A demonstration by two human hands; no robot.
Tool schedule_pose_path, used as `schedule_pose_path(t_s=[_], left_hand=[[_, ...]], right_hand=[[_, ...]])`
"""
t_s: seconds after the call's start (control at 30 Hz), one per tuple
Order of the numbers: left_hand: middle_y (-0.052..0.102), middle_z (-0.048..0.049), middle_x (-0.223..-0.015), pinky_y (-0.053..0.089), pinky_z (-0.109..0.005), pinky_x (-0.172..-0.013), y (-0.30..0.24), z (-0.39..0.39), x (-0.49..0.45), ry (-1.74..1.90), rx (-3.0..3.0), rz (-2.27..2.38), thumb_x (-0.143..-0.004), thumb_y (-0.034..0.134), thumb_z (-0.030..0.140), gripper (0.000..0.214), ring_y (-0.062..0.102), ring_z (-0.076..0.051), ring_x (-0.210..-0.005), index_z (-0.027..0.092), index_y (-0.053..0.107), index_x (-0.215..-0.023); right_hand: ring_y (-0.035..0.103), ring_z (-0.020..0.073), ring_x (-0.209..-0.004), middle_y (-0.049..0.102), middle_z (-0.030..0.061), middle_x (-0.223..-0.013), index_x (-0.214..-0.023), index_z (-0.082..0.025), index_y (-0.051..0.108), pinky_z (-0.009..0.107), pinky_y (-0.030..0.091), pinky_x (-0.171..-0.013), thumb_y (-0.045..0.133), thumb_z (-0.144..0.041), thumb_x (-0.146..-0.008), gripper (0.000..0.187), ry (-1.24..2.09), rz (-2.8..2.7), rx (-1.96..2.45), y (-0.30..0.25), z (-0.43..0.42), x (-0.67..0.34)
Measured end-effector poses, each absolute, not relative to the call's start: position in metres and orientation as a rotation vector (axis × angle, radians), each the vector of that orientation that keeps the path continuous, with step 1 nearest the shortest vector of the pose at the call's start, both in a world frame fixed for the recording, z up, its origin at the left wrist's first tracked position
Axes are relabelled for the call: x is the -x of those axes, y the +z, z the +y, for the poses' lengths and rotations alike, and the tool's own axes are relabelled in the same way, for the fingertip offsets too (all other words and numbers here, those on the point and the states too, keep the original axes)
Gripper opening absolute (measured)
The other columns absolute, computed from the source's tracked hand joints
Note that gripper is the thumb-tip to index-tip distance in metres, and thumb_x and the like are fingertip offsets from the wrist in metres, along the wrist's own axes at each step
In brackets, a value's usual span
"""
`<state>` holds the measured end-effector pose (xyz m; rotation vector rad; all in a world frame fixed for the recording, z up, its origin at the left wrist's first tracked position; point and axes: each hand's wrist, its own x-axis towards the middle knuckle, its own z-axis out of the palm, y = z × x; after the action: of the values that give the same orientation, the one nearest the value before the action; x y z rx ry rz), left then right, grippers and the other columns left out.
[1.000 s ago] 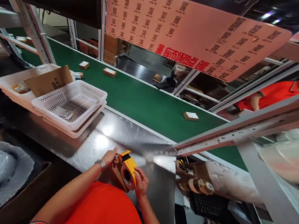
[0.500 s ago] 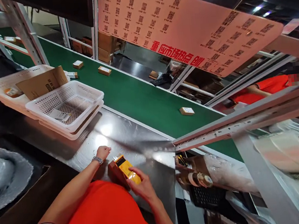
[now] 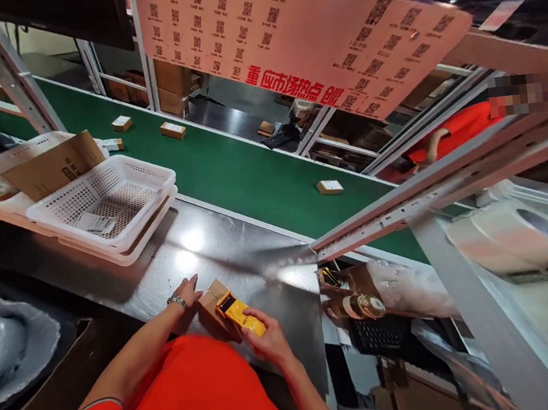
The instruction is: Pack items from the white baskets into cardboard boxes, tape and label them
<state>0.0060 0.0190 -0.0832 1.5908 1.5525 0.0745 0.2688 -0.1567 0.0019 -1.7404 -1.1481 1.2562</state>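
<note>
A small brown cardboard box (image 3: 213, 295) rests near the front edge of the steel table (image 3: 255, 259). My right hand (image 3: 266, 337) is wrapped round a yellow tape dispenser (image 3: 242, 315), whose black-slotted front end lies over the top of the box. A shiny clear strip, apparently tape, shows on the box top. At the box's left end is my left hand (image 3: 188, 293), a watch on its wrist. Its index finger stretches out apart from the thumb, and the thumb seems to touch the box edge. Its other fingers are partly hidden.
White perforated baskets (image 3: 107, 203) stand at left, with a label sheet and a flat cardboard piece. Behind runs a green conveyor belt (image 3: 231, 170) carrying several small boxes. A metal post (image 3: 458, 277), jars (image 3: 363, 306) and a keyboard (image 3: 380, 334) are at right. A co-worker's arm (image 3: 436, 143) shows beyond.
My left hand has gone from closed fingers to a stretched index finger beside the box. The dispenser has shifted slightly right and down, uncovering more box top. The view has turned slightly right.
</note>
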Motion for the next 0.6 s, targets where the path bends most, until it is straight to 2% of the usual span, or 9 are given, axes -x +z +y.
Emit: schedule_pose_path(t_s=[0.1, 0.17, 0.33, 0.47, 0.6], left_hand=[[0.082, -0.0136, -0.107, 0.053, -0.034, -0.094, -0.073, 0.023, -0.016, 0.044, -1.690, 1.467, -0.114, 0.045, 0.038, 0.042, 0.076, -0.030, -0.109, 0.016, 0.079, -0.102], [0.084, -0.0139, -0.107, 0.054, -0.033, -0.091, -0.068, 0.020, -0.027, 0.006, -1.748, 1.394, -0.118, 0.036, 0.046, 0.056, 0.077, -0.029, -0.105, 0.016, 0.080, -0.100], [0.085, -0.0232, -0.120, 0.055, -0.040, -0.099, -0.063, 0.007, -0.037, -0.150, -1.872, 1.348, -0.118, 0.034, 0.061, 0.068, 0.079, -0.036, -0.115, 0.013, 0.082, -0.109], [0.084, -0.0250, -0.128, 0.055, -0.042, -0.104, -0.065, 0.009, -0.034, -0.250, -1.916, 1.357, -0.119, 0.032, 0.064, 0.071, 0.079, -0.038, -0.122, 0.013, 0.082, -0.119], [0.083, -0.0277, -0.130, 0.054, -0.042, -0.108, -0.066, 0.010, -0.036, -0.304, -1.950, 1.409, -0.120, 0.033, 0.063, 0.072, 0.078, -0.038, -0.124, 0.008, 0.080, -0.127]], right_hand=[[0.077, 0.0254, -0.086, 0.086, 0.0099, -0.109, -0.116, -0.021, 0.085, 0.038, 0.066, -0.078, 0.091, -0.051, -0.069, 0.056, 1.304, -1.116, 1.706, 0.003, -0.150, -0.265], [0.076, 0.0242, -0.085, 0.086, 0.0091, -0.109, -0.118, -0.021, 0.083, 0.037, 0.066, -0.079, 0.090, -0.049, -0.071, 0.056, 1.345, -1.122, 1.684, 0.008, -0.146, -0.261], [0.072, 0.0205, -0.079, 0.085, 0.0065, -0.107, -0.128, -0.020, 0.083, 0.033, 0.061, -0.073, 0.083, -0.047, -0.080, 0.055, 1.395, -1.222, 1.720, 0.033, -0.179, -0.291], [0.067, 0.0182, -0.070, 0.084, 0.0049, -0.098, -0.128, -0.021, 0.085, 0.029, 0.054, -0.065, 0.079, -0.041, -0.081, 0.052, 1.400, -1.281, 1.935, 0.042, -0.239, -0.345], [0.071, 0.0211, -0.079, 0.086, 0.0052, -0.097, -0.126, -0.022, 0.088, 0.029, 0.053, -0.069, 0.078, -0.035, -0.078, 0.051, 1.354, -1.457, 2.084, 0.026, -0.239, -0.350]])
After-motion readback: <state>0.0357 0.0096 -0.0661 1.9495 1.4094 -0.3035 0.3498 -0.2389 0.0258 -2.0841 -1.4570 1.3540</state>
